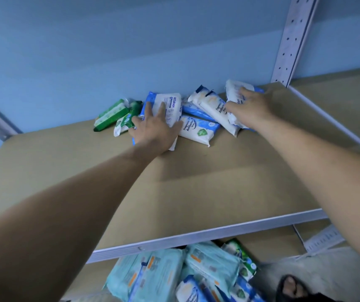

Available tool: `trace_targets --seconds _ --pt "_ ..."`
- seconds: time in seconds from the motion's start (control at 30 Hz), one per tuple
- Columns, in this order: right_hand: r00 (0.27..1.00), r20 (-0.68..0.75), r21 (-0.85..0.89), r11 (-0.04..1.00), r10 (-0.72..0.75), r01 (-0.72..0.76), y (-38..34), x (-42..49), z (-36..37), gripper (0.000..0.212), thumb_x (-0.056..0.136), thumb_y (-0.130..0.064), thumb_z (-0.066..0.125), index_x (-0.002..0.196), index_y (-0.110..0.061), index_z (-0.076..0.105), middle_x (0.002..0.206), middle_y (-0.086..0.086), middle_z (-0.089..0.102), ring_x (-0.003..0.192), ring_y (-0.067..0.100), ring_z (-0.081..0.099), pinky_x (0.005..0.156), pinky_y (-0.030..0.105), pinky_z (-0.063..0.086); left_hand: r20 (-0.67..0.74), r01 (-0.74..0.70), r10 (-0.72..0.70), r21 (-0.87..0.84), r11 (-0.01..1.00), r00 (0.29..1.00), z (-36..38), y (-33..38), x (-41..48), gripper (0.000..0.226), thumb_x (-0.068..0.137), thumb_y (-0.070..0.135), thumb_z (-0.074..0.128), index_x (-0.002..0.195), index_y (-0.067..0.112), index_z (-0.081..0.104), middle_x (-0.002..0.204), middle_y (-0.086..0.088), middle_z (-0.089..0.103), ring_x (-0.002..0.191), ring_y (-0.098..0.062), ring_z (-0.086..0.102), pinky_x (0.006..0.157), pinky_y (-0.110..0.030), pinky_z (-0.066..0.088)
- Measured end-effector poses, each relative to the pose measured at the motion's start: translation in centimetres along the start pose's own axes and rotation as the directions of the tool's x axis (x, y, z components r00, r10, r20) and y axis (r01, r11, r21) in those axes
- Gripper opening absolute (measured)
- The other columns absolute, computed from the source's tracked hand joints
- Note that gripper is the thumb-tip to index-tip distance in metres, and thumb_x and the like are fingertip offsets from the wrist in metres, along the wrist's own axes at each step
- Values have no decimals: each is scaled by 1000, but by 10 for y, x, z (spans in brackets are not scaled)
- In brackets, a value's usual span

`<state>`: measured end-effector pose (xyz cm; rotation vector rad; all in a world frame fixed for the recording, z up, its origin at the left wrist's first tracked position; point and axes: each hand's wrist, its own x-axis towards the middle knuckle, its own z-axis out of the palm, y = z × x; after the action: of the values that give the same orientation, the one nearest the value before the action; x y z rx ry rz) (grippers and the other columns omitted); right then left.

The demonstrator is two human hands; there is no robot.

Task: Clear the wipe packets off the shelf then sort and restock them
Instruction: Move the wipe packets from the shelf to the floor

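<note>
I am reaching both hands to the wipe packets (196, 131) lying in a heap at the back of the shelf (196, 182), in the upper middle of the frame. My left hand (153, 129) is lying flat, fingers straight, on a white and blue packet (170, 105). Its long side is pointing up the frame, leaning a bit right. My right hand (248, 105) is resting on another white packet (233, 89), whose long side is running up and down. That hand is blurry, so I cannot tell if it is gripping. Blurry packets below (170, 277) are getting cut off at the bottom edge.
</note>
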<state>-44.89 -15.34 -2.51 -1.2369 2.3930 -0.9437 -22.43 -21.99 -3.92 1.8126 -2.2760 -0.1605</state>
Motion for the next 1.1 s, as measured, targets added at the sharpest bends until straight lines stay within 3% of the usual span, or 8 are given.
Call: trace_targets --seconds 0.1,0.17,0.23,0.3,0.43,0.57,0.8,1.1 --pt "997 -74 118 992 -25 34 3 -8 0 30 70 -44 55 77 -17 43 81 2 47 87 27 44 65 32 35 -23 -35 35 -19 999 999 -1 -1 -4 65 95 58 46 154 42 24 166 4 11 137 -42 24 108 -55 28" --pt "992 -118 43 998 -40 45 6 -18 -4 35 73 -45 55 97 -19 59 115 14 52 102 30 50 77 34 39 -44 -47 46 -15 999 998 -3 -2 -8 60 96 50 47 152 41 29 165 4 12 134 -43 27 106 -53 27" --pt "986 -155 -3 998 -60 61 9 -31 -8 41 84 -39 60 122 -24 63 152 17 32 124 32 49 92 34 40 -66 -53 52 -11 999 996 -4 -5 -14 56 97 45 48 150 40 33 165 5 14 132 -43 29 106 -53 27" --pt "979 -181 -23 995 -96 93 10 -46 -13 47 88 -36 62 133 -25 61 162 14 19 132 32 47 97 31 39 -101 -61 58 -20 998 993 -7 -11 -22 54 97 42 47 149 39 35 164 6 16 129 -43 32 106 -53 29" --pt "975 -169 -108 986 -145 128 9 -74 -23 52 82 -46 56 130 -28 58 159 9 24 128 29 49 90 34 36 -140 -75 65 -65 995 988 -24 -26 -42 52 98 41 46 148 39 36 163 6 18 124 -42 35 105 -55 32" --pt "976 -133 -181 972 -175 150 -4 -112 -37 68 82 -51 57 147 -35 45 166 2 17 136 34 43 111 49 34 -179 -120 104 -82 989 978 -53 -40 -69 47 97 41 47 143 41 39 161 8 20 117 -39 37 99 -49 33" --pt "954 -92 -192 945 -285 264 -38 -190 -50 45 84 -48 58 128 -36 63 146 -12 48 112 38 46 89 35 28 -226 -188 167 -74 979 960 -93 -61 -134 49 96 46 47 145 44 38 161 10 21 122 -38 36 100 -47 34" --pt "916 14 -207 896 -400 394 -70 -281 -46 55 84 -55 50 135 -37 60 149 -12 43 120 36 43 105 40 29 -268 -210 184 -72 975 946 -129 -98 -227 46 97 49 46 143 48 40 156 21 31 124 -32 36 101 -44 31"
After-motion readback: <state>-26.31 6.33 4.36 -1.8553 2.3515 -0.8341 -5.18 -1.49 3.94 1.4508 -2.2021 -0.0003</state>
